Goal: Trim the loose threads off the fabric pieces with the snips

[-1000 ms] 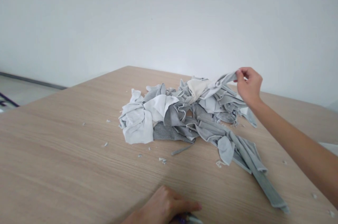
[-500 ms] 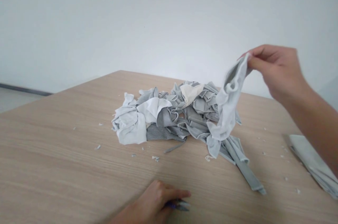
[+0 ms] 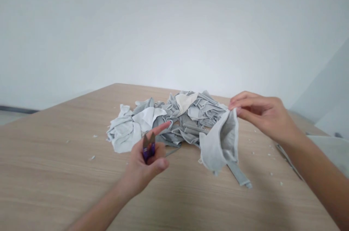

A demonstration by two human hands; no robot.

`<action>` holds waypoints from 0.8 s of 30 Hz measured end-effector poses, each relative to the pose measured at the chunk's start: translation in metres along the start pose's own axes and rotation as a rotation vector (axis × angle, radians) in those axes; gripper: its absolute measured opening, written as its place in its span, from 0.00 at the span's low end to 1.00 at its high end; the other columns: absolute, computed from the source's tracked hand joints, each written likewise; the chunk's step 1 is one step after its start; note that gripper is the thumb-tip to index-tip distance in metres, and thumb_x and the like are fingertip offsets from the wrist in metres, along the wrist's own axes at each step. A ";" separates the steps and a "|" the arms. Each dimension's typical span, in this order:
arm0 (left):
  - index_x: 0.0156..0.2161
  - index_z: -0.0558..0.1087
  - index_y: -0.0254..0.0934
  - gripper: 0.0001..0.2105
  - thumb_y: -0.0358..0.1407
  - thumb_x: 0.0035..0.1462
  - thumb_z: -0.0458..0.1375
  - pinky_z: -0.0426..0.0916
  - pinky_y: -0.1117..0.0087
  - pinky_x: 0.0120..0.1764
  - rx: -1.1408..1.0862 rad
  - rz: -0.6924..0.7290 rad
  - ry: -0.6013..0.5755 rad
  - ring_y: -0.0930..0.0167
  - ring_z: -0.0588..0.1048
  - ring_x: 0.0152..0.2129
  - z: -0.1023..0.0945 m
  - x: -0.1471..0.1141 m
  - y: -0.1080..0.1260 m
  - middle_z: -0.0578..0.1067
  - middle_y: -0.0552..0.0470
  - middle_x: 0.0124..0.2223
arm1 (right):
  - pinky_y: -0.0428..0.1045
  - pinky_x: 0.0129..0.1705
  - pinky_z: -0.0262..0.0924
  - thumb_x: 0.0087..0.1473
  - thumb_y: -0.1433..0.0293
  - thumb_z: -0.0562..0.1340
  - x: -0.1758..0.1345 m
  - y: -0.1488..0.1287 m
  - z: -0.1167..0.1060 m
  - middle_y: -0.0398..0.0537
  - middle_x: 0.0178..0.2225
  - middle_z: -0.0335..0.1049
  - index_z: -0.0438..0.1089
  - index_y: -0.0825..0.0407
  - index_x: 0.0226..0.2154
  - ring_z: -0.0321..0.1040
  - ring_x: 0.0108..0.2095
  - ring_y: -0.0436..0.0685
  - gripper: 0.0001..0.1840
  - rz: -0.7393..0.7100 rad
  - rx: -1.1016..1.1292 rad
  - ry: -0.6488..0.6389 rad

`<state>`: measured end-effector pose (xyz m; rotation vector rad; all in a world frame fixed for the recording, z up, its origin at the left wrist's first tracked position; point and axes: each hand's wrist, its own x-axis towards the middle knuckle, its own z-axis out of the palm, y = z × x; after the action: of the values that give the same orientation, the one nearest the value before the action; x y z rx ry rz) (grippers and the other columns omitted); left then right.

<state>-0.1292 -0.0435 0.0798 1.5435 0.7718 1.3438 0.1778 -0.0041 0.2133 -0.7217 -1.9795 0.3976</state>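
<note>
My left hand (image 3: 139, 173) holds small thread snips (image 3: 148, 151) with purple handles, blades pointing up. Its index finger and thumb stretch out to the right, while the other fingers curl round the snips. Between thumb and fingers, my right hand (image 3: 263, 114) pinches the upper corner of a light grey sewn cloth piece (image 3: 214, 145). The piece hangs down with its opening facing right, like a small pouch. Behind both hands lies a heap of grey and white cloth pieces (image 3: 200, 109), partly hidden by the left hand and the hanging piece.
Small scraps and thread bits (image 3: 92, 158) are scattered on the wooden table (image 3: 68, 187). A narrow grey strip (image 3: 240, 174) sticks out from the heap towards me. At the right edge, a pale folded cloth (image 3: 329, 151) lies partly behind my forearm. A white wall (image 3: 174, 24) stands behind the table.
My left hand has risen from the table's near side, bringing the snips up into view. My right hand has come lower and leftward with the cloth piece, whose opening now shows wider.
</note>
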 end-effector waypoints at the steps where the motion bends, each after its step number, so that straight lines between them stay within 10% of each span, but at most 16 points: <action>1: 0.68 0.58 0.37 0.45 0.49 0.50 0.70 0.45 0.74 0.21 0.023 0.032 -0.053 0.78 0.49 0.18 0.011 0.007 0.016 0.53 0.65 0.21 | 0.52 0.40 0.70 0.57 0.64 0.70 -0.007 0.001 0.003 0.48 0.37 0.78 0.83 0.42 0.33 0.74 0.40 0.57 0.03 0.011 0.021 0.012; 8: 0.67 0.62 0.42 0.51 0.43 0.38 0.77 0.48 0.78 0.20 0.240 -0.040 -0.194 0.77 0.54 0.19 0.091 0.017 0.048 0.59 0.65 0.21 | 0.53 0.44 0.69 0.58 0.65 0.69 -0.050 0.002 0.023 0.49 0.39 0.75 0.83 0.41 0.36 0.72 0.44 0.59 0.04 0.107 0.140 0.174; 11: 0.67 0.63 0.39 0.41 0.45 0.50 0.71 0.51 0.78 0.22 0.245 -0.049 -0.133 0.76 0.56 0.19 0.107 0.018 0.040 0.61 0.64 0.21 | 0.56 0.46 0.69 0.58 0.67 0.68 -0.064 -0.002 0.026 0.50 0.42 0.73 0.82 0.39 0.37 0.70 0.46 0.60 0.06 0.087 0.089 0.222; 15: 0.44 0.79 0.32 0.15 0.42 0.62 0.58 0.52 0.76 0.22 0.240 -0.022 -0.052 0.77 0.58 0.19 0.114 0.025 0.033 0.62 0.59 0.22 | 0.58 0.47 0.67 0.58 0.72 0.68 -0.081 -0.004 0.022 0.49 0.41 0.70 0.82 0.35 0.40 0.69 0.44 0.60 0.13 -0.012 0.009 0.179; 24: 0.27 0.68 0.35 0.13 0.38 0.62 0.55 0.52 0.76 0.23 0.349 0.046 0.105 0.76 0.58 0.20 0.083 0.029 0.044 0.59 0.59 0.22 | 0.68 0.52 0.63 0.58 0.75 0.64 -0.142 -0.012 -0.020 0.50 0.51 0.70 0.79 0.32 0.43 0.66 0.53 0.70 0.19 -0.042 -0.317 0.013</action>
<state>-0.0474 -0.0537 0.1334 1.7787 1.0874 1.3844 0.2434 -0.1039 0.1331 -0.8753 -2.0648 0.0522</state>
